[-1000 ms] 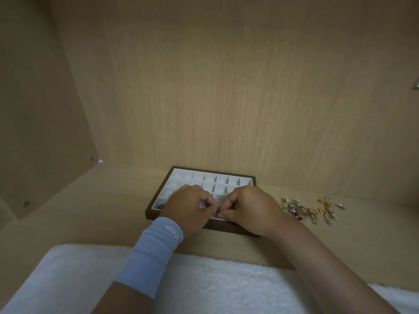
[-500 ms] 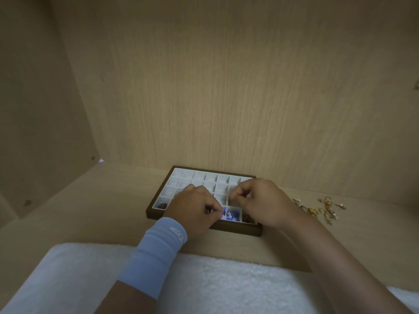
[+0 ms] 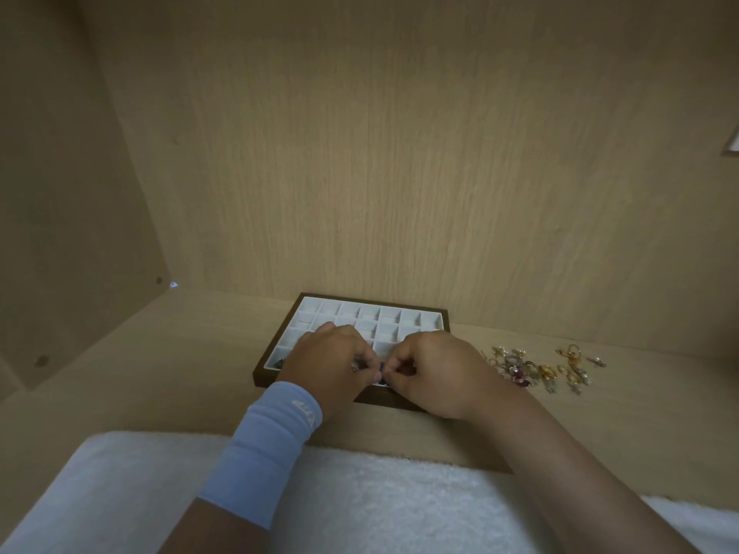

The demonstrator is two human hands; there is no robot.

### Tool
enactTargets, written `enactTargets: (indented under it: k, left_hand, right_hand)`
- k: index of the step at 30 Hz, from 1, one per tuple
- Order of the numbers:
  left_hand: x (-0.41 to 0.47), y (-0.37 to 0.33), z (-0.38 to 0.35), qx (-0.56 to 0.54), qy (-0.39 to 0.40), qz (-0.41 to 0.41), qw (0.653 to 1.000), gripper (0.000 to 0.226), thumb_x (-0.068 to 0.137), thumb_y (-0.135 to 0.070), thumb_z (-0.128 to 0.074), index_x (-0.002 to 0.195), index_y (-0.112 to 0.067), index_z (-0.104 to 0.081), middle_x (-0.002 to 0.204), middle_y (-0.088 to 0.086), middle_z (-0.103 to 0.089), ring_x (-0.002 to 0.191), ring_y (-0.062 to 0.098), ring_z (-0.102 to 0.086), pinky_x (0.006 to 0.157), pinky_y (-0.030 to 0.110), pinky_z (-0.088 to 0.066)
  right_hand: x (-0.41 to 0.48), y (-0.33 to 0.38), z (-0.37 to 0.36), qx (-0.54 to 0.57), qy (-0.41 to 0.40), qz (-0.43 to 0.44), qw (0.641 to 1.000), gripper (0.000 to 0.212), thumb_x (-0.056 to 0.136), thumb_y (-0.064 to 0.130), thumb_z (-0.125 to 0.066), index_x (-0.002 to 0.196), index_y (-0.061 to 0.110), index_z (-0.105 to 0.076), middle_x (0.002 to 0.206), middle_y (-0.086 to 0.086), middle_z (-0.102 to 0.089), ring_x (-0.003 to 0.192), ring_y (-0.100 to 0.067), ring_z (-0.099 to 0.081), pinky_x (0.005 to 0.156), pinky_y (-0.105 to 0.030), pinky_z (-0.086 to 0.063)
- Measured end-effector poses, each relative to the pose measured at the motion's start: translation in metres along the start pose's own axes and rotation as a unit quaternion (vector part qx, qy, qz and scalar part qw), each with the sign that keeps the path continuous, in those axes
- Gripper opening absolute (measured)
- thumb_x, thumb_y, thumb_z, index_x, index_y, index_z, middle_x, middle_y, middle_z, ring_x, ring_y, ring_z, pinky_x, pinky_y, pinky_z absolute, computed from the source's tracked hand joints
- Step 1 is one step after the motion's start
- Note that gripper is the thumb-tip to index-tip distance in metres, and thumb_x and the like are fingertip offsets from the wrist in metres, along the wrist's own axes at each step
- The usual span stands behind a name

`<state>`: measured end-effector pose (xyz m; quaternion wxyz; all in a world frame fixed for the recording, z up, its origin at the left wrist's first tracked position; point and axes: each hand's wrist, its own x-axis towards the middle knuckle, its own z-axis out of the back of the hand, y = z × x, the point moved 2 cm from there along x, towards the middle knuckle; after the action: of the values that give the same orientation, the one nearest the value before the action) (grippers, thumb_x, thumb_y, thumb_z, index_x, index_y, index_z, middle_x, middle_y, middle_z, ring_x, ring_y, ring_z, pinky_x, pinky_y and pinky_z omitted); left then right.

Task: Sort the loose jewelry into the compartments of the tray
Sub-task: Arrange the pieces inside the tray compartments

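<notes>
My left hand (image 3: pixel 332 363) and right hand (image 3: pixel 436 373) curl fingertip to fingertip; left fingers pinch a small piece (image 3: pixel 354 368); right grip hidden.

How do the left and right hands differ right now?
The left hand wears a light blue wristband at the wrist; the right hand's wrist is bare. The left hand pinches a small metal piece; whether the right hand holds anything is hidden. Both curl their fingers over the tray's near row, fingertips almost meeting.
</notes>
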<state>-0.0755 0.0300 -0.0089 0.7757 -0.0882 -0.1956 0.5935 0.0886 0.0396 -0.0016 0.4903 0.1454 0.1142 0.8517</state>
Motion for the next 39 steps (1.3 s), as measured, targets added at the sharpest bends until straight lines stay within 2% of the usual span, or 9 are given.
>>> enactTargets:
  k: [4,8,13,16,19,22,25,31,39]
  left_hand:
    - [-0.003,0.001,-0.003,-0.019,0.001,-0.005,1.0,0.014,0.09,-0.042,-0.059,0.091,-0.036,-0.071,0.102,-0.014,-0.061,0.101,0.009,-0.047,0.095,0.034,-0.042]
    - [-0.001,0.002,-0.004,-0.009,0.021,-0.009,1.0,0.018,0.091,-0.04,-0.057,0.096,-0.035,-0.073,0.105,-0.011,-0.061,0.103,0.011,-0.046,0.095,0.034,-0.041]
    - [-0.001,0.002,-0.003,-0.025,-0.018,0.011,0.999,0.009,0.092,-0.034,-0.058,0.096,-0.035,-0.067,0.095,-0.015,-0.055,0.095,0.007,-0.044,0.085,0.025,-0.036]
    - [-0.003,0.003,-0.004,-0.044,-0.033,0.007,0.998,0.003,0.089,-0.038,-0.061,0.09,-0.039,-0.063,0.087,-0.021,-0.052,0.09,0.005,-0.042,0.08,0.024,-0.035]
    - [-0.004,0.002,-0.008,-0.034,-0.006,-0.004,0.999,0.007,0.086,-0.044,-0.063,0.09,-0.041,-0.067,0.099,-0.019,-0.056,0.1,0.007,-0.043,0.09,0.03,-0.039]
    - [-0.002,0.001,-0.009,-0.033,-0.007,-0.004,0.999,0.012,0.086,-0.043,-0.063,0.088,-0.036,-0.073,0.101,-0.017,-0.058,0.102,0.007,-0.042,0.091,0.027,-0.038]
    - [0.0,0.004,-0.01,-0.041,-0.005,0.002,0.999,0.009,0.087,-0.038,-0.064,0.087,-0.036,-0.073,0.098,-0.017,-0.056,0.102,0.007,-0.042,0.091,0.027,-0.038]
    - [0.002,0.005,-0.008,-0.05,-0.012,0.011,0.999,0.008,0.09,-0.039,-0.061,0.087,-0.036,-0.068,0.094,-0.017,-0.053,0.098,0.008,-0.044,0.092,0.03,-0.04]
    - [0.001,0.009,-0.001,-0.102,-0.019,0.019,0.994,0.005,0.091,-0.032,-0.06,0.09,-0.033,-0.064,0.087,-0.012,-0.064,0.082,0.005,-0.056,0.081,0.026,-0.047]
  right_hand:
    - [0.0,-0.005,0.009,0.036,0.02,-0.018,0.999,0.017,0.089,0.033,-0.061,0.087,0.033,-0.077,0.081,0.018,-0.067,0.074,0.001,-0.059,0.067,-0.022,-0.047]
    - [-0.002,-0.01,0.017,0.076,0.021,-0.012,0.997,0.023,0.085,0.022,-0.058,0.084,0.035,-0.077,0.082,0.019,-0.065,0.077,0.0,-0.06,0.073,-0.025,-0.051]
    - [-0.002,-0.004,0.006,0.03,0.045,0.03,0.998,0.024,0.083,0.029,-0.054,0.091,0.037,-0.075,0.092,0.016,-0.063,0.085,-0.002,-0.057,0.079,-0.027,-0.049]
    - [-0.001,-0.005,0.005,0.052,0.026,0.02,0.998,0.023,0.087,0.019,-0.056,0.09,0.033,-0.074,0.088,0.015,-0.066,0.076,0.002,-0.058,0.07,-0.021,-0.046]
    - [0.0,-0.012,0.011,0.116,-0.02,-0.024,0.993,0.017,0.088,0.019,-0.061,0.086,0.033,-0.07,0.082,0.013,-0.069,0.059,0.008,-0.057,0.059,-0.017,-0.041]
    - [0.001,-0.016,0.014,0.071,-0.013,-0.044,0.996,0.009,0.085,0.033,-0.065,0.083,0.031,-0.073,0.084,0.016,-0.071,0.071,0.005,-0.061,0.068,-0.021,-0.049]
    - [-0.001,-0.009,0.01,0.027,0.007,-0.041,0.999,0.019,0.081,0.05,-0.071,0.082,0.032,-0.077,0.08,0.018,-0.069,0.076,0.0,-0.062,0.066,-0.021,-0.047]
    - [0.002,-0.001,0.005,-0.065,-0.012,-0.002,0.998,0.02,0.091,0.043,-0.063,0.087,0.027,-0.073,0.091,0.009,-0.069,0.082,-0.009,-0.059,0.066,-0.027,-0.041]
    - [0.005,-0.005,-0.006,0.118,-0.005,-0.046,0.992,0.019,0.093,0.039,-0.065,0.085,0.025,-0.075,0.079,0.009,-0.071,0.075,-0.004,-0.064,0.073,-0.035,-0.056]
